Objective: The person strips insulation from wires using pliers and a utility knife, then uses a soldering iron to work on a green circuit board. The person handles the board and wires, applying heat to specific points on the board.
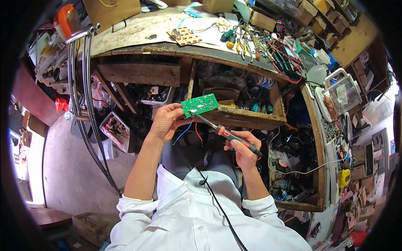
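Observation:
My left hand (166, 123) pinches the near left corner of a green circuit board (204, 104), which is held up above my lap. Small solder spots and bits of wire show on the board's upper face. A blue wire (183, 133) and a red wire (197, 133) hang from its near edge. In my right hand (245, 147) is a soldering iron (228, 134) with a black and red handle. Its grey metal barrel slants up and left to the board's near edge, close to my left fingertips. Whether the tip touches the board is too small to tell.
Ahead stands a cluttered workbench (138, 50), its wooden drawer (251, 118) pulled out toward me. Pliers (240, 48), screwdrivers and a red test lead (289, 62) lie on it. Bent metal tubes (86, 108) rise at left. A clear plastic jug (343, 90) stands at right.

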{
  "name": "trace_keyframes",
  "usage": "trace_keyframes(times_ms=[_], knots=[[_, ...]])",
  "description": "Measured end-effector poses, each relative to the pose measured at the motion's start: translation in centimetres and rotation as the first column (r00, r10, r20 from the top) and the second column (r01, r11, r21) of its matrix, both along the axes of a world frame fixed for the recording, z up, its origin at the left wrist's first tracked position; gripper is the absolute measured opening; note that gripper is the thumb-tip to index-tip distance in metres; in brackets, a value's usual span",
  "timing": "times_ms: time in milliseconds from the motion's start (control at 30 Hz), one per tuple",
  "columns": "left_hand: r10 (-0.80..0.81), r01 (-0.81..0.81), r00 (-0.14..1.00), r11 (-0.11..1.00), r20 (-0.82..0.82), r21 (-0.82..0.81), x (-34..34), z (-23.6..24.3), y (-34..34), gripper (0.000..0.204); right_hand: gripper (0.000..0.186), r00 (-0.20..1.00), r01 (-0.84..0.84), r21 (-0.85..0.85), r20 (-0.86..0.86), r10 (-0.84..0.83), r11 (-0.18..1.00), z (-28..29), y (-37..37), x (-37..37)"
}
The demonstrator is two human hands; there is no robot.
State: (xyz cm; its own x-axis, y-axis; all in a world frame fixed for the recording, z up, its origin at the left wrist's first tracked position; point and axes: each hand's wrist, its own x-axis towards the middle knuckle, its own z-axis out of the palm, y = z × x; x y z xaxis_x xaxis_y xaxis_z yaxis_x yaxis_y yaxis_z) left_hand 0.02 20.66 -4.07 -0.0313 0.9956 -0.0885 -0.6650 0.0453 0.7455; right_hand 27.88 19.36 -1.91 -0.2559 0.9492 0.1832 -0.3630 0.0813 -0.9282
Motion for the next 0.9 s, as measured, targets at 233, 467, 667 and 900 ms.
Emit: trace_keyframes(times_ms=[233, 467, 667, 900], knots=[[-0.005, 0.005, 1.000, 1.000, 0.004, -0.026, -0.1, 0.5, -0.3, 0.018, 0.030, 0.987, -0.036, 0.137, 0.159, 0.014, 0.990, 0.5, 0.5, 0.5], [0.011, -0.011, 1.000, 0.999, -0.001, -0.039, 0.1, 0.5, -0.2, 0.019, 0.029, 0.994, -0.104, 0.035, 0.040, 0.103, 0.994, 0.3, 1.6, 1.0], [-0.005, 0.002, 0.998, 0.999, -0.059, -0.051, -0.2, 0.4, -0.1, 0.018, 0.029, 0.993, -0.120, 0.000, -0.010, 0.120, 0.993, 0.3, 2.0, 1.0], [-0.040, 0.035, 0.983, 0.999, -0.179, -0.029, -0.3, 1.0, 0.0, 0.016, 0.028, 0.995, -0.103, 0.030, -0.015, 0.103, 0.994, 0.2, 2.0, 0.9]])
